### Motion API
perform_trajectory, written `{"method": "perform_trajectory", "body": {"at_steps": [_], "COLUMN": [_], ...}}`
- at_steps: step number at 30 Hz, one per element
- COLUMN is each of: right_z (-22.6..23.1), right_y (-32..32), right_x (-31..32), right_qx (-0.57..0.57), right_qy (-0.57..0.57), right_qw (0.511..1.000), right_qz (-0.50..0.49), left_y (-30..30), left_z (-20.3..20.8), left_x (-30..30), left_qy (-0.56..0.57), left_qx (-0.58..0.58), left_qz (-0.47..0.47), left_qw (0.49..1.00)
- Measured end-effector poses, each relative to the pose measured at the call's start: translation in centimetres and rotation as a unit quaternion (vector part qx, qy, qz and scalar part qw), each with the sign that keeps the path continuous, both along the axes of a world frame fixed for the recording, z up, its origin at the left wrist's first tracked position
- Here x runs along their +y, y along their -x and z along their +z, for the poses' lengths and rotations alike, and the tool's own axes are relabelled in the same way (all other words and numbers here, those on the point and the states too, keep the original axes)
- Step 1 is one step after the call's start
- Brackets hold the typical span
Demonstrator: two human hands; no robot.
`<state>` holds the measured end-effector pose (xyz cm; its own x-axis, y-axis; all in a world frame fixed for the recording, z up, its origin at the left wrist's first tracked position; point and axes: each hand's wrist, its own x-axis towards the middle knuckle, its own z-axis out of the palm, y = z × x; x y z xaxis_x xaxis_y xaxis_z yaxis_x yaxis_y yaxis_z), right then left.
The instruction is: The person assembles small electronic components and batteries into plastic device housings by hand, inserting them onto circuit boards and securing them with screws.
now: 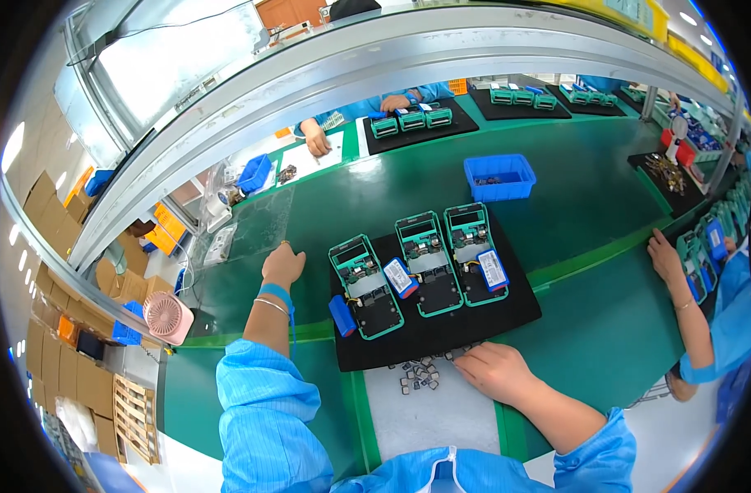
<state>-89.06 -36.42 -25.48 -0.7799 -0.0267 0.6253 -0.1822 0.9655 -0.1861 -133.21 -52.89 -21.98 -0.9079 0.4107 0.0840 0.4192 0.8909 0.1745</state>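
Note:
A black mat (441,335) bears three green-framed device housings (365,283) with circuit boards inside. Battery packs in blue wrap (492,269) sit on or beside the housings, wired to them. My left hand (284,265), wearing a blue wrist strap, hovers left of the mat with fingers curled; what they hold, if anything, is hidden. At the mat's near edge, my right hand (497,371) has its fingertips drawn together beside the small metal parts (420,375) scattered on a pale sheet (433,415). Any piece between those fingertips is too small to make out.
A blue bin (500,178) with small parts stands beyond the mat. A pink fan (168,317) is at the left edge. Across the bench a person's hand (315,138) works by more housings; at right another person's hand (668,256) rests on the bench. A metal rail (408,62) spans overhead.

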Motion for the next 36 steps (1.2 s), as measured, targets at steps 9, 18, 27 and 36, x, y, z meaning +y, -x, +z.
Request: {"method": "perform_trajectory", "body": {"at_steps": [9,18,27,36], "right_z": [-0.1,0.9,5.6,6.2], "right_y": [-0.2,-0.7,3.3,13.9], "right_x": [0.2,0.8,4.0,8.2], "right_qx": [0.003,0.04,0.061,-0.02], "right_qy": [-0.005,0.056,0.028,-0.216], "right_qw": [1.0,0.996,0.992,0.972], "right_qz": [-0.011,-0.063,-0.106,-0.088], "left_y": [-1.8,-12.9,-21.6,-21.2], "left_z": [-2.8,2.9,-0.3,-1.5], "left_x": [-1.0,3.1,6.6,5.4], "left_qy": [-0.007,-0.325,-0.137,-0.168], "left_qx": [0.039,0.169,0.095,0.07], "left_qz": [-0.033,-0.302,-0.427,-0.445], "left_qw": [0.999,0.88,0.889,0.877]}}
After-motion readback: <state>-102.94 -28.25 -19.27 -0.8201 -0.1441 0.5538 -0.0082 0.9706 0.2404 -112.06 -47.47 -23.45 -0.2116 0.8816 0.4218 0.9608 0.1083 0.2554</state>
